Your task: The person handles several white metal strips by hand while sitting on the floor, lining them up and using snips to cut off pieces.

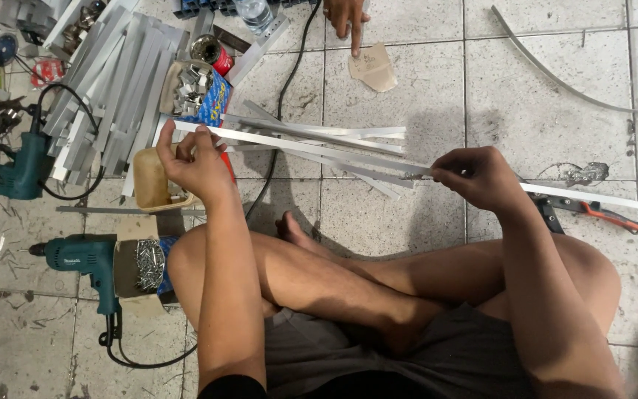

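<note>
1. Head view, centre of the frame: the left hand [195, 159] is gripping the left end of a long metal strip [319, 150], fingers curled closed around it.
2. Right of centre: the right hand [481, 177] is pinching the same strip further along, fingers closed on it; the strip is running on past the hand toward the right edge of the frame.
3. The strip is lying across the middle of the frame, slanting down from left to right, held above a few loose strips [334, 133] on the tiled floor [555, 74].
4. Upper left: a pile of strips [112, 81] is lying beside a can [212, 52].
5. Left side: two teal drills [83, 258] are resting on the floor, one above the other.
6. Right: red-handled snips [592, 210] are lying just below the strip.
7. Top centre: another person's hand [347, 18] is pointing a finger down at the floor.
</note>
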